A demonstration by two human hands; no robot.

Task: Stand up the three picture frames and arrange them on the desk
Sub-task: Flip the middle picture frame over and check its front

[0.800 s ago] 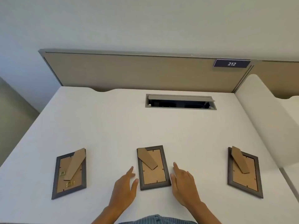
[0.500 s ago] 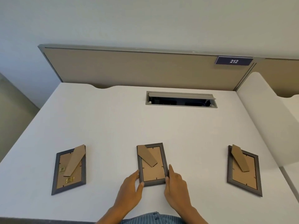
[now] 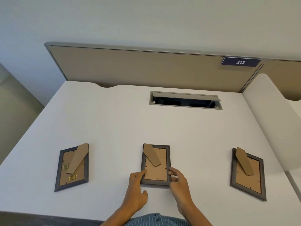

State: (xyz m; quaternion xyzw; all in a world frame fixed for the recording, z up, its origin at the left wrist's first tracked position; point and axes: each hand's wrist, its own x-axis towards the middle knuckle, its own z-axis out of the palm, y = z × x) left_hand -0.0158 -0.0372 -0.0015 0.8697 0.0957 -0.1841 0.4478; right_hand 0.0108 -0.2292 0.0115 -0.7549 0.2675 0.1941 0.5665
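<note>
Three dark-framed picture frames lie face down in a row near the front of the white desk (image 3: 114,121), brown backs and cardboard easel props up. The left picture frame (image 3: 65,176) and the right picture frame (image 3: 250,181) lie untouched. My two hands hold the middle picture frame (image 3: 156,174) by its near end. The fingers of my left hand (image 3: 136,190) press its lower left edge. My right hand (image 3: 179,183) curls its fingers round the lower right edge. The frame rests flat, or nearly flat, on the desk.
An open cable hatch (image 3: 185,100) is sunk into the desk at the back centre. A tan partition (image 3: 146,69) with a "212" sign (image 3: 240,62) closes the far edge. A white divider panel (image 3: 273,121) borders the right side. The desk drops off at the left.
My hands came in from just short of the middle frame and closed on its two lower edges. The frame has turned a little and now lies squarer to me.
</note>
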